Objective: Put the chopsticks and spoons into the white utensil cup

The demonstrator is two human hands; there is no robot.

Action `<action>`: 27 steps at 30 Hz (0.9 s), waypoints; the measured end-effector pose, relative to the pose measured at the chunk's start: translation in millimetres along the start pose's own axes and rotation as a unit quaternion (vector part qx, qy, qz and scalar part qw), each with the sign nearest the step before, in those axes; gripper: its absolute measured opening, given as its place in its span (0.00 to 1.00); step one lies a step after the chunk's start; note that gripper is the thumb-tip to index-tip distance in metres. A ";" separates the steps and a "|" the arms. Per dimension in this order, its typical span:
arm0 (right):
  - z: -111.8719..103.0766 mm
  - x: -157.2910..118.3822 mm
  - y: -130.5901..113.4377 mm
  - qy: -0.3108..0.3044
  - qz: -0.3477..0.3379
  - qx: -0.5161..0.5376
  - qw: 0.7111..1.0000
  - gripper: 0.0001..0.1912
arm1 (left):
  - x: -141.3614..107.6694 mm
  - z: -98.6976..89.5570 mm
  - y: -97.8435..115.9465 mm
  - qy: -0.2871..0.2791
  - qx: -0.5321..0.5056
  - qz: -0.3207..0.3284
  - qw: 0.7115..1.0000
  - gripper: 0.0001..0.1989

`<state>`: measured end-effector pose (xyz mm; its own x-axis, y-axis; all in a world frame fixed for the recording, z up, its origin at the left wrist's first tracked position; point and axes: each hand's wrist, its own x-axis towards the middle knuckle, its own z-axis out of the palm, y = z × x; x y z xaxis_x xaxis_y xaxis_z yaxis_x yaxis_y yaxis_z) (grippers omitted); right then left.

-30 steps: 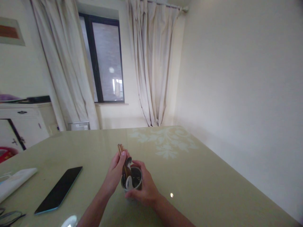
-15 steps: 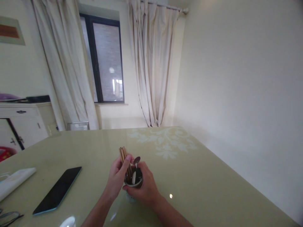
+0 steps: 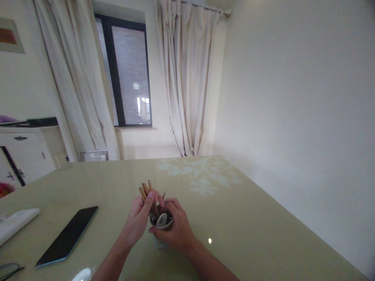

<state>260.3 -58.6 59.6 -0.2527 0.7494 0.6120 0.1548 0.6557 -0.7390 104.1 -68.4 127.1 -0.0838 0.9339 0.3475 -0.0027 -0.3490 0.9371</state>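
Observation:
My left hand [image 3: 140, 210] is closed around several wooden chopsticks [image 3: 145, 190]. Their upper ends fan out above the fingers, and their lower ends reach into a cup [image 3: 160, 242]. Wrapped around the cup's right side and rim is my right hand [image 3: 177, 228], thumb at the front. Inside the cup, a white spoon-like piece [image 3: 161, 220] leans near the front rim. A thin pointed end sticks up behind my left fingertips; what it belongs to is hidden. The cup stands on the glossy green table [image 3: 249, 234].
A dark tablet-like device [image 3: 67, 236] lies on the table to the left. Beyond it are a white flat object [image 3: 20, 222] and a dark cable or glasses-like item [image 3: 11, 269] at the edge of view. A wall [image 3: 293, 117] runs along the table's right side.
The chopsticks have spread apart and lean further left in my left hand. The metal spoon bowl that stood up between my hands no longer shows there. The view has shifted slightly.

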 end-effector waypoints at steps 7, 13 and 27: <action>-0.4 -1.0 1.3 0.002 0.006 0.011 1.000 0.24 | 4.6 -8.7 9.2 0.037 -0.178 0.024 0.983 0.27; -0.4 -0.9 -0.5 0.001 0.012 0.007 1.000 0.26 | 13.4 -24.5 23.2 0.101 -0.327 0.049 0.938 0.25; -1.9 -2.0 2.5 -0.004 0.008 -0.002 1.000 0.27 | 31.0 -79.1 19.0 0.347 -0.227 0.174 0.893 0.18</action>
<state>263.0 -58.3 57.0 -0.2573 0.7587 0.5985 0.1630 0.6446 -0.7470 22.7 -52.2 153.1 -0.7556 0.5452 0.3631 -0.2477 -0.7510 0.6121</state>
